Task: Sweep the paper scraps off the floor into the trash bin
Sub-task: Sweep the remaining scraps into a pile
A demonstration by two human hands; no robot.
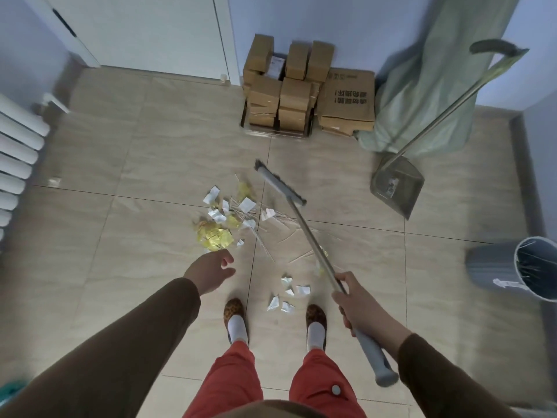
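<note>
White and yellow paper scraps [224,220] lie in a loose pile on the tiled floor, mixed with thin sticks. A smaller group of white scraps [287,295] sits between my feet. My right hand [357,300] grips the metal handle of a grey broom [278,184], whose head rests on the floor just right of the pile. My left hand [212,270] hangs free near the pile with relaxed fingers, holding nothing. The grey trash bin [494,268] lies tipped at the right edge. A long-handled dustpan [399,187] stands at the back right.
Stacked cardboard boxes [301,86] stand against the far wall beside a green sack [437,86]. A white radiator [16,158] lines the left wall. A white door [144,31] is at the back left.
</note>
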